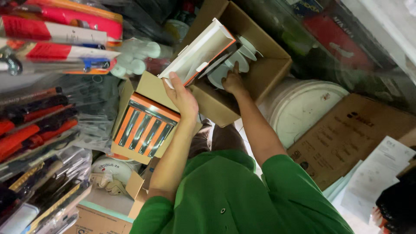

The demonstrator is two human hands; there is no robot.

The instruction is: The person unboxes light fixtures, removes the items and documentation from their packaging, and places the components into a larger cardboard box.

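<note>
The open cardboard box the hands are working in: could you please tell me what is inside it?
Inside the open cardboard box lie pale round discs, touched by the right hand. The white-and-orange carton in the left hand covers the rest.

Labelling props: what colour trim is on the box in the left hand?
Orange trim on a white box, held by the left hand; head view.

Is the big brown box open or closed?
Open. The cardboard box's flaps are spread, and the right hand reaches inside to white discs.

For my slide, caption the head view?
Left hand holds a boxed pack; right hand reaches into a cardboard carton.
</note>
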